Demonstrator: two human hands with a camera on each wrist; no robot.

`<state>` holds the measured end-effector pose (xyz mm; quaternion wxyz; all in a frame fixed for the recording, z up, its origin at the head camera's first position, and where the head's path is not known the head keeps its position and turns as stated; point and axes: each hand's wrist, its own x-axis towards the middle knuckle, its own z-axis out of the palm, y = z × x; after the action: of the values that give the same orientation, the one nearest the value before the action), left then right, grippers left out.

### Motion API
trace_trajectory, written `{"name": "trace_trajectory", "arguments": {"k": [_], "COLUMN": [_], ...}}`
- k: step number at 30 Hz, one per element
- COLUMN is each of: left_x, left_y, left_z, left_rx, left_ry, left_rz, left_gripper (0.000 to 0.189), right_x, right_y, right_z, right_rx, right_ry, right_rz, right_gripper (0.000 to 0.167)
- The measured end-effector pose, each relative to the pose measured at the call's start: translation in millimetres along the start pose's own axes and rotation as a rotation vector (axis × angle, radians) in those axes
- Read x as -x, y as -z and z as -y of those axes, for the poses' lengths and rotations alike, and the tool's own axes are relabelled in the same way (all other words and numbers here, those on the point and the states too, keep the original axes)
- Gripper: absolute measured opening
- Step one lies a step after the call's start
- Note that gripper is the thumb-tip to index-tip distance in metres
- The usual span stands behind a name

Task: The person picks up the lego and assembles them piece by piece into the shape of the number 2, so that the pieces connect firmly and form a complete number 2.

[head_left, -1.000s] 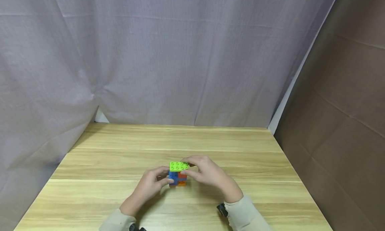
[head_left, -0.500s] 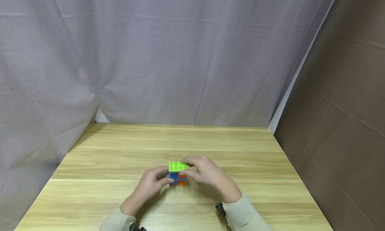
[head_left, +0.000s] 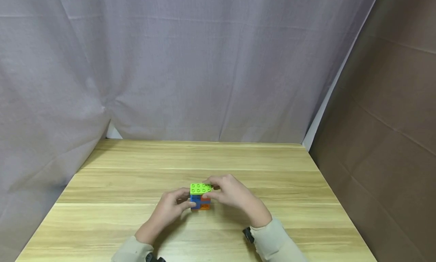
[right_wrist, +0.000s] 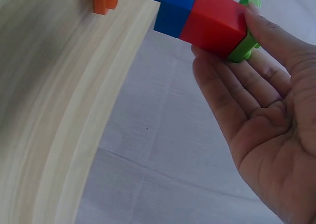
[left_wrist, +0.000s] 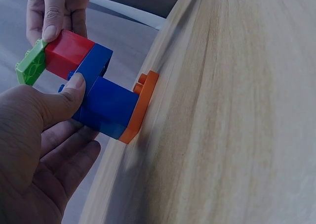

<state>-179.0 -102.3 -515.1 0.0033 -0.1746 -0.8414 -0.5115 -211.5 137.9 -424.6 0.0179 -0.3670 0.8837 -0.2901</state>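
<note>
A small tower of toy building bricks stands on the table between the two hands. Its base is a thin orange brick (left_wrist: 142,108), with a blue brick (left_wrist: 109,103) on one end of it. Another blue brick (left_wrist: 97,66) lies across that one, and a red brick (left_wrist: 69,52) sits higher up. A thin bright green brick (head_left: 200,188) with studs caps the tower. My left hand (head_left: 172,207) holds the blue bricks from the left, thumb in front. My right hand (head_left: 233,194) pinches the green brick's right end between thumb and fingers.
The wooden table (head_left: 265,159) stretches around the tower. A grey curtain (head_left: 218,65) hangs behind it and along the left, and a brown cloth (head_left: 381,133) hangs on the right. Dark straps (head_left: 248,234) show at the wrists.
The green brick and my right hand have shifted slightly left, and the green brick lines up more closely over the tower. My left hand keeps its hold on the blue bricks.
</note>
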Motion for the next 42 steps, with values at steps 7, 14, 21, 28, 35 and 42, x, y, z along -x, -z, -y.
{"name": "trace_trajectory", "arguments": {"k": [7,14,21,28,35,42], "left_x": [0.1,-0.3,1.2,0.9,0.7,-0.9], "left_y": [0.5,0.3,0.7,-0.5,-2.1,-1.1], "left_z": [0.0,1.6,1.4,0.3,0.7,1.7], "left_rx": [0.004,-0.003,-0.009,-0.019,-0.018,-0.004], "left_ry": [0.012,0.014,0.028,0.018,0.012,0.007], "left_rz": [0.001,-0.002,0.003,-0.002,-0.002,0.0], "left_gripper": [0.035,0.036,0.036,0.036,0.035,0.035], "right_x": [-2.8,-7.0,-11.2,-9.8,-5.2,-1.4], "right_y": [3,4,7,8,3,-2], "right_z": [4,4,11,10,5,0], "right_rx": [-0.038,-0.089,-0.091,-0.107,-0.115,-0.104], "right_ry": [-0.063,-0.126,-0.185,-0.197,-0.148,-0.106], "right_rz": [0.033,0.064,0.089,0.088,0.064,0.023], "right_gripper": [0.029,0.028,0.033,0.034,0.03,0.031]}}
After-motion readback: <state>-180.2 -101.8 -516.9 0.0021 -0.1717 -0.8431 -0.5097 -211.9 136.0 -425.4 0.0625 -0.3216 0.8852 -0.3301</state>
